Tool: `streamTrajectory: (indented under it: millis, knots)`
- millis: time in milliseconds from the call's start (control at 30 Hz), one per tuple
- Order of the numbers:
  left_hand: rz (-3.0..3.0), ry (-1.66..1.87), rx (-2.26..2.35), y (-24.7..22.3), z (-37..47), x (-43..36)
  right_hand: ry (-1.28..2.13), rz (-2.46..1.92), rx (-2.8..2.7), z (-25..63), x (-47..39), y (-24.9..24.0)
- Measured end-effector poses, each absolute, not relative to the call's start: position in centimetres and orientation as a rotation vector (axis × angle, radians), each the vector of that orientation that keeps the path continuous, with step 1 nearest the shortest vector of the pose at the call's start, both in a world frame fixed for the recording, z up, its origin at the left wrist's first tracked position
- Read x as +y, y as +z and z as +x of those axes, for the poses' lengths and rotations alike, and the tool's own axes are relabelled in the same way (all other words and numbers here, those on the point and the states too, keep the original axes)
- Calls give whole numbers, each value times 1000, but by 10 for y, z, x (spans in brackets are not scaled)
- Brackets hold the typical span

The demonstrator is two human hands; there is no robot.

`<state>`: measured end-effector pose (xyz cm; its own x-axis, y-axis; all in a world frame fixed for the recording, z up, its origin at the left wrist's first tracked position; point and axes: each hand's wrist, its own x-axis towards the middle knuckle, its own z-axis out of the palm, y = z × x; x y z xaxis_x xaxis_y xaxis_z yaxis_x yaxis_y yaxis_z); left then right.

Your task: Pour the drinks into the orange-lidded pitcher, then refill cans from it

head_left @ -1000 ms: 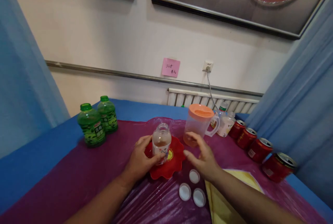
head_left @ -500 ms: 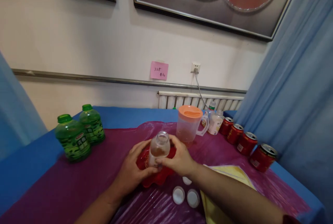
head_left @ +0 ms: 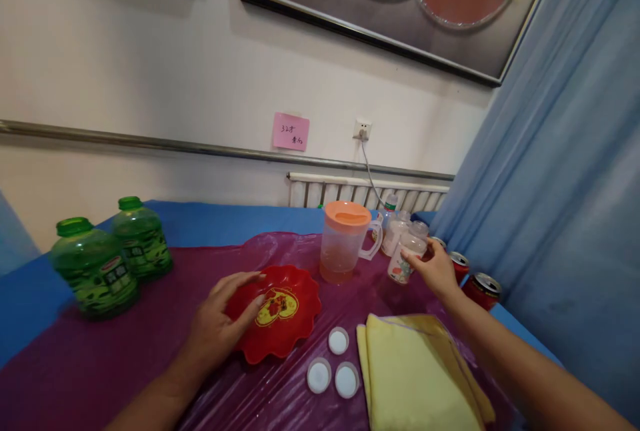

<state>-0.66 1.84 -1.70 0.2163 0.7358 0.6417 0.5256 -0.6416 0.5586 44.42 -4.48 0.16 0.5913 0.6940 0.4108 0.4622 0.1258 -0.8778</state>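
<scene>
A red scalloped dish with a yellow heart design lies on the purple sheet. Over its left edge rests my left hand, its thumb and fingers apart and nothing between them. My right hand grips a clear bottle with a printed label, to the right of the pitcher. That bottle has no cap and leans slightly. Behind it stands a similar clear bottle. The lidded pitcher holds some brownish liquid.
Two green jugs stand at the left. Three white caps lie in front of the dish, beside a folded yellow cloth. Red cans line the right side, partly behind my right hand. A small bottle stands at the back.
The clear bottle has moved from above the dish to the right, in my right hand. My left hand has let go of it and opened. The view has shifted right.
</scene>
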Motion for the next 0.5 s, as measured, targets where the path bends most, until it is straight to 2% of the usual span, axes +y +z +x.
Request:
streamTrajectory:
  millis: [300, 500]
  knots:
    - [2287, 1364, 1266, -7, -8, 20, 67, -1728, -940, 481, -14, -28]
    - [2247, 1376, 1302, -6, -6, 17, 8, -1711, -952, 475, -22, -25]
